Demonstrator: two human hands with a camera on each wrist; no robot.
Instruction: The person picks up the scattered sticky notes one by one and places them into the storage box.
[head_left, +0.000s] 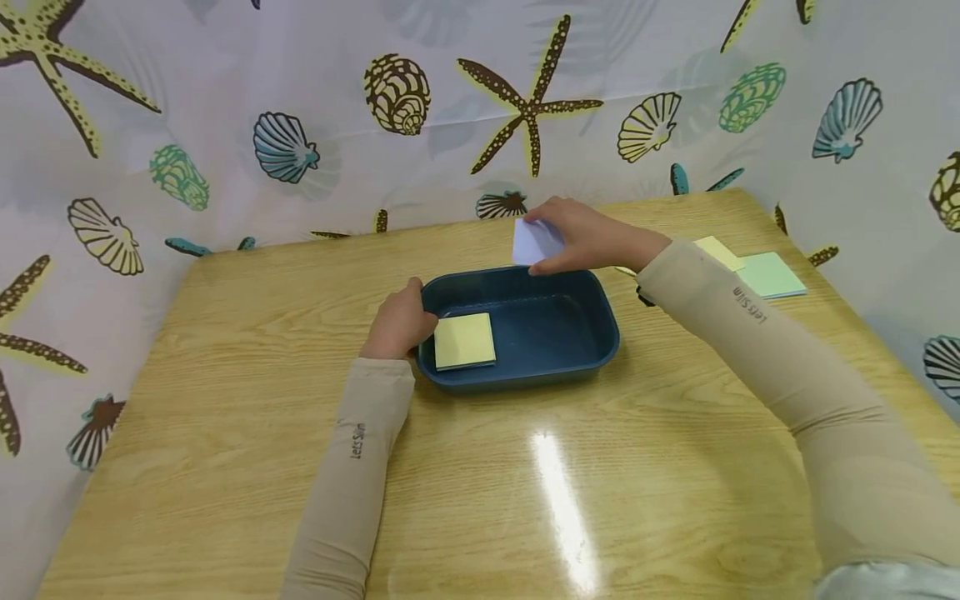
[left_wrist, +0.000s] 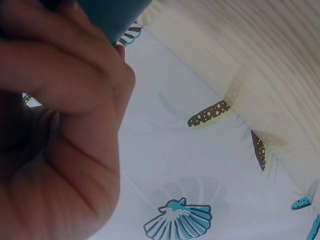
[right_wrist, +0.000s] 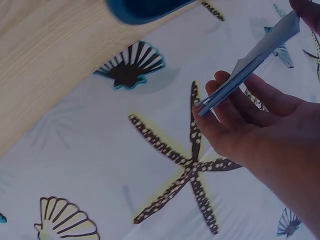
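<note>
A dark blue rectangular tray (head_left: 547, 333) stands on the table, with a yellow sticky note pad (head_left: 463, 340) lying at its left end. My left hand (head_left: 399, 321) grips the tray's left wall; in the left wrist view that hand (left_wrist: 65, 110) has curled fingers at the tray's edge (left_wrist: 112, 17). Above the tray's back rim, my right hand (head_left: 581, 237) holds a pale lilac sticky note pad (head_left: 534, 242) between thumb and fingers. From the right wrist view, this pad (right_wrist: 250, 62) is seen edge-on in the right hand (right_wrist: 270, 125), apart from the tray (right_wrist: 145, 10).
At the table's back right lie a light green note pad (head_left: 772, 275) and a yellow one (head_left: 720, 252), partly behind the right forearm. A small dark object (head_left: 643, 297) shows beside that sleeve, mostly hidden. A shell-and-starfish patterned cloth (head_left: 450, 167) hangs behind the wooden table (head_left: 262, 375).
</note>
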